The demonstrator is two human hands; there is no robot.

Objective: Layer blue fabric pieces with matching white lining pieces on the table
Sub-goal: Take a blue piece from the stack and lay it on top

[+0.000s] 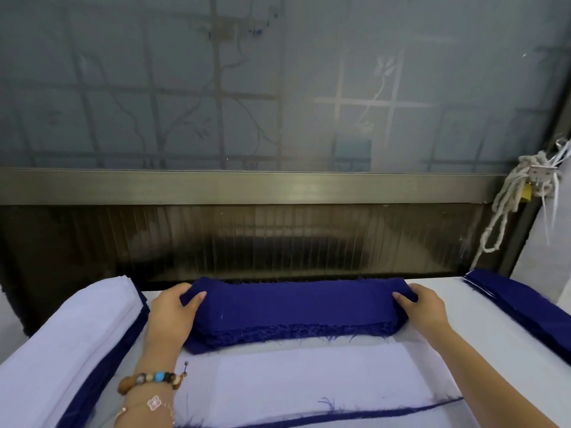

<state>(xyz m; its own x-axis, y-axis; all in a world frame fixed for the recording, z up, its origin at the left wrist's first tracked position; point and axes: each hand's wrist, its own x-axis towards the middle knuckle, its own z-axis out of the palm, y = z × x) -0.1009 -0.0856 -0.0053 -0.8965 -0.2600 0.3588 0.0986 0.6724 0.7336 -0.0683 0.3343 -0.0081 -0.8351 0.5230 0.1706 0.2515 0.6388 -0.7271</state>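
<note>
Hands hold the blue stack (pixel 293 307) by its two ends, at the far side of the tabletop (pixel 500 332), just in front of the window (pixel 278 88). The left hand (pixel 173 313) has its grip round the stack's left end, thumb on top and fingers curled under the edge. The right hand (pixel 428 308) grips the right end the same way, thumb on top, with its other fingers hidden beneath the cloth. The stack is thick, made of many frayed layers, and its near edge lies along the far edge of a white lining (pixel 309 375) spread flat in front of it. I cannot tell whether the stack rests fully on the tabletop or is partly raised. A thin blue edge (pixel 386 412) shows along the lining's near side. To the left sits a white pile (pixel 61 350) with blue layers under it. At the right edge lies a blue pile (pixel 525 304), apart from the stack. A bead bracelet (pixel 151 379) circles the left wrist. A knotted rope (pixel 519 193) hangs at the right of the window.
</note>
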